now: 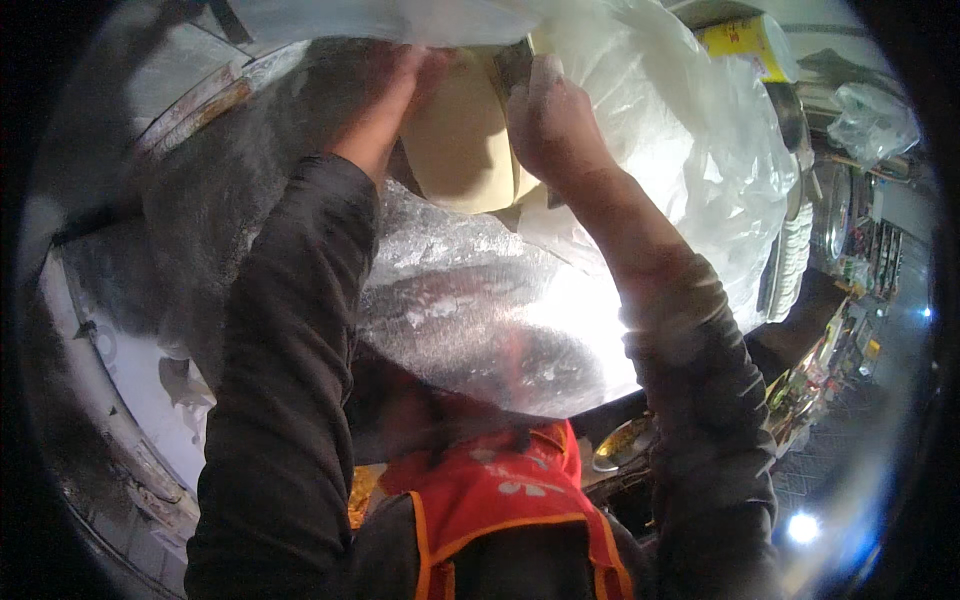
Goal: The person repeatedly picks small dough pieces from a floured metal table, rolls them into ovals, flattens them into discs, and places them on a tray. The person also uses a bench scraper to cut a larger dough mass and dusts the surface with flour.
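Observation:
A thick, pale slab of dough [457,154] lies on the metal work surface [480,300] in front of me. My left hand [420,64] is at its far left side, blurred, with its fingers hard to make out. At the slab's right edge, my right hand [553,124] is closed around a flat, dark-faced blade [514,64]. The picture does not settle whether this is a knife or a scraper. A narrow strip of dough shows along the slab's right side, below the right hand.
Crumpled clear plastic sheeting [675,135] spreads along the right. Beyond it are a yellow tub [742,49], a plastic bag [874,124] and a row of small white pieces [791,262]. A metal bowl [621,444] with yellowish contents sits below the table's near edge.

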`<state>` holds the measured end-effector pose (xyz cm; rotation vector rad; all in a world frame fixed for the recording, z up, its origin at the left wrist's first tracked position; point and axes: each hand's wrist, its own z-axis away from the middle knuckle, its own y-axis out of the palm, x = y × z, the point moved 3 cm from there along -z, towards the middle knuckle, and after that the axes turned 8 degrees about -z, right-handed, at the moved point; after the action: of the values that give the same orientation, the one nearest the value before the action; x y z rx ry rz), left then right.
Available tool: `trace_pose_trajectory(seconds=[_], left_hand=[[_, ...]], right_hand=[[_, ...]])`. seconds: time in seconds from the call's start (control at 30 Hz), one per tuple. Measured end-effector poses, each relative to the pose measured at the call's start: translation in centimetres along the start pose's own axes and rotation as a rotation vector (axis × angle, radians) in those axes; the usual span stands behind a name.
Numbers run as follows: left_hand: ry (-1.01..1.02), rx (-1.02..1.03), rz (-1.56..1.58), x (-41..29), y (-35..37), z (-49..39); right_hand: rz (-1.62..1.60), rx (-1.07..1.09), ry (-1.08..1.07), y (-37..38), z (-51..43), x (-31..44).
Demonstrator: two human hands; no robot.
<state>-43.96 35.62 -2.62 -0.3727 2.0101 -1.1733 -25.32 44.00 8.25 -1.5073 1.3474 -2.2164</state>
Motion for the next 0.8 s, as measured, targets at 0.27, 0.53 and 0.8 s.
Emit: trace_pose_trajectory(seconds=[0.27,0.53,0.8], left_hand=[[-0.085,0.001,0.166,-0.1,0.0,2.2],[0.080,-0.146,0.041,0.9,1.6,2.3],[-0.074,-0.020,0.057,1.1,1.2,2.7]], right_hand=[[0.308,0.245,0.158,3.5,-6.3,-0.2],[0.111,0.501,0.374,2.3,-7.0,4.9],[0.168,0.434,0.520,2.1,-3.5,4.1]])
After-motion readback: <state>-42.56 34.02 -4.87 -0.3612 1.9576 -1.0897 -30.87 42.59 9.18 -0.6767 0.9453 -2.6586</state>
